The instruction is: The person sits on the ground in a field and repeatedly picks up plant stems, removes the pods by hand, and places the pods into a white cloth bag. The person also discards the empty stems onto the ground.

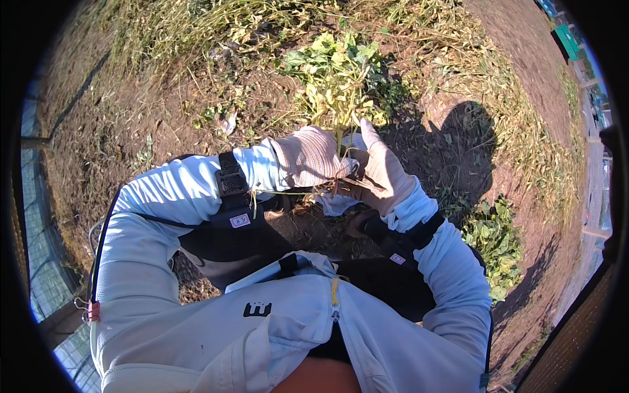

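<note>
A bunch of leafy, yellow-green plants (337, 85) stands out ahead of my hands, its stems gathered between them. My left hand (314, 156), in a striped beige work glove, is closed round the lower stems. My right hand (383, 167), in a pale glove, presses against the stem ends from the other side. One of its digits points up along the bunch, while its other fingers curl underneath and are partly hidden. Thin brown roots (344, 180) stick out between the hands. Below them hangs a whitish, crumpled piece (337, 204) whose kind I cannot make out.
Dry cut vines (216, 33) cover the brown soil at the far side and along the right. A green leafy clump (495, 245) lies to my right. Blue netting (42, 223) edges the left, and a green crate-like object (567, 42) sits far right.
</note>
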Demonstrator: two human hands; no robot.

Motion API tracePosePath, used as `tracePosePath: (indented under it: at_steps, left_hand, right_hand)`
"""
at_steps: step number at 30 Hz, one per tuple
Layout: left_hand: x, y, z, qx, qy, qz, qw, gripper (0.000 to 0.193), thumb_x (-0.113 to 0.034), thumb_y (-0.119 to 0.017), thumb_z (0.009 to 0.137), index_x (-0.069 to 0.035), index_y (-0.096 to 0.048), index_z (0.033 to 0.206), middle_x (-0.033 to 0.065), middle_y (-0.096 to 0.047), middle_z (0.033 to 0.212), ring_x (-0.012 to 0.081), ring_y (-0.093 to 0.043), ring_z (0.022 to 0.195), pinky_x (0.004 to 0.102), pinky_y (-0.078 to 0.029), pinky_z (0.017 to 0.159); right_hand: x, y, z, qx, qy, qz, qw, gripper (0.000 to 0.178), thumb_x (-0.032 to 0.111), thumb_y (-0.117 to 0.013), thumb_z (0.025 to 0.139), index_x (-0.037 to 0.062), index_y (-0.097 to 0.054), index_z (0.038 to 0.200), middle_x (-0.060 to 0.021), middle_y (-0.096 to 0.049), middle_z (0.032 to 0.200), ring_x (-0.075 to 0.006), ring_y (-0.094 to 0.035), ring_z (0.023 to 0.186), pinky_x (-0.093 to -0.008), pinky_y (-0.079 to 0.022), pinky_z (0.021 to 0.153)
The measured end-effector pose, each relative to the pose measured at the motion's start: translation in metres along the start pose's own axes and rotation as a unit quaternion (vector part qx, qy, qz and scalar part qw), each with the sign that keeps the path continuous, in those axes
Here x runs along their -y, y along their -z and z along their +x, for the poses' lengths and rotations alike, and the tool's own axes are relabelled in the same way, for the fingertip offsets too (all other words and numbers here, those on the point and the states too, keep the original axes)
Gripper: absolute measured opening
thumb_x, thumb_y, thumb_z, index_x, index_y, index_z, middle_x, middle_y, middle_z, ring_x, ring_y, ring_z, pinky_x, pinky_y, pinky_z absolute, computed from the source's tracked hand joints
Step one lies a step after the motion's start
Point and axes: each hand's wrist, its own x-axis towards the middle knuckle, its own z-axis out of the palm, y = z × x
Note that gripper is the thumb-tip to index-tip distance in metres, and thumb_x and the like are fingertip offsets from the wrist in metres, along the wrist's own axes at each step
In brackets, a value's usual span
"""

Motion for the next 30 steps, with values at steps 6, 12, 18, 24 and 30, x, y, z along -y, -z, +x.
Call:
tracePosePath:
  at_steps: [6,12,18,24,30]
  left_hand:
    - [-0.026,-0.03,-0.03,-0.132,-0.326,0.058,0.934,0.032,-0.019,-0.037,0.098,-0.016,-0.046,0.129,0.0175,-0.052,0.062,0.0362,-0.057,0.064,0.0468,-0.046,0.058]
    - [-0.026,-0.035,-0.027,-0.17,-0.343,0.032,0.923,0.025,-0.021,-0.047,0.093,-0.003,-0.063,0.1,0.0148,-0.063,0.081,0.0346,-0.06,0.083,0.0428,-0.048,0.076]
    - [-0.014,-0.007,-0.012,-0.195,-0.34,-0.254,0.884,0.022,-0.021,-0.063,0.09,0.0,-0.069,0.087,0.0125,-0.069,0.085,0.0247,-0.065,0.084,0.0349,-0.052,0.076]
    - [-0.013,0.01,-0.011,-0.156,0.063,-0.384,0.908,0.034,-0.036,-0.059,0.093,-0.005,-0.072,0.087,-0.0021,-0.064,0.07,0.0058,-0.047,0.061,0.0246,-0.042,0.059]
    - [-0.003,-0.003,0.003,-0.089,-0.195,-0.509,0.834,0.031,-0.014,-0.056,0.094,-0.001,-0.052,0.122,0.0027,-0.058,0.104,0.0107,-0.055,0.097,0.0223,-0.046,0.086]
  right_hand:
    - [-0.024,0.031,0.027,-0.01,0.121,-0.143,0.982,0.033,0.028,-0.074,0.083,0.005,-0.062,0.104,-0.0032,-0.065,0.093,-0.0134,-0.063,0.076,-0.0303,-0.052,0.063]
    - [-0.027,0.056,0.038,-0.026,0.167,-0.204,0.964,0.017,0.016,-0.066,0.087,0.0004,-0.063,0.093,-0.0056,-0.066,0.078,-0.0132,-0.062,0.066,-0.028,-0.051,0.058]
    - [-0.013,0.053,0.015,0.032,0.111,-0.057,0.992,0.022,0.022,-0.058,0.094,0.0054,-0.058,0.109,-0.0027,-0.064,0.09,-0.0123,-0.062,0.072,-0.0263,-0.052,0.059]
    - [0.015,0.035,-0.036,-0.077,0.291,-0.434,0.849,0.032,0.019,-0.056,0.095,0.002,-0.055,0.122,-0.008,-0.062,0.106,-0.0147,-0.061,0.094,-0.0266,-0.052,0.078]
    - [0.017,-0.003,-0.067,-0.078,0.355,-0.307,0.879,0.026,0.007,-0.06,0.09,0.0004,-0.055,0.115,-0.0096,-0.063,0.103,-0.0172,-0.062,0.095,-0.028,-0.049,0.082]
